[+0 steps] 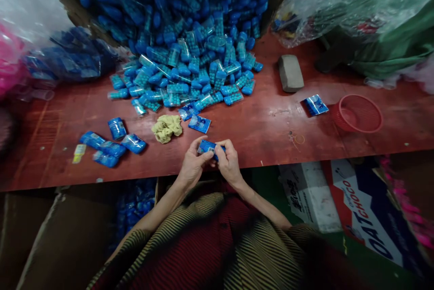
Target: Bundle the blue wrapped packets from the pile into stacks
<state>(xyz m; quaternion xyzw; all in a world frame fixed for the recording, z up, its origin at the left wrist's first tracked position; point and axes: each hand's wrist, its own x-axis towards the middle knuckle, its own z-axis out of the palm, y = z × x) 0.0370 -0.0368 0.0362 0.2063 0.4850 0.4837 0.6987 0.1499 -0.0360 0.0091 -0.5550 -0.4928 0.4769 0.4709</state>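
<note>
Lap: striped garment (217,245) fills the bottom of the view, forearms reaching up from it to the desk edge.
Left hand (192,166): fingers pinched on the left end of a small blue packet (208,147), thumb on top.
Right hand (229,163): fingers pinched on the packet's right end; both hands equally near, touching it.
Packet axis: long side runs left to right, held just above the near edge of the desk (271,132), between the two hands.
Just beyond the fingers: a loose blue packet (199,123) and a crumpled yellow cloth (167,127).
Left of the hands: a small cluster of filled blue packets (113,143).
Far side: big heap of blue capsule tubes (190,68) spilling from a carton.
Right: red plastic basket (357,113), grey block (290,72), single packet (316,105).
Surface: worn red-brown board.
Room: cardboard boxes (359,208) below, plastic bags around.
</note>
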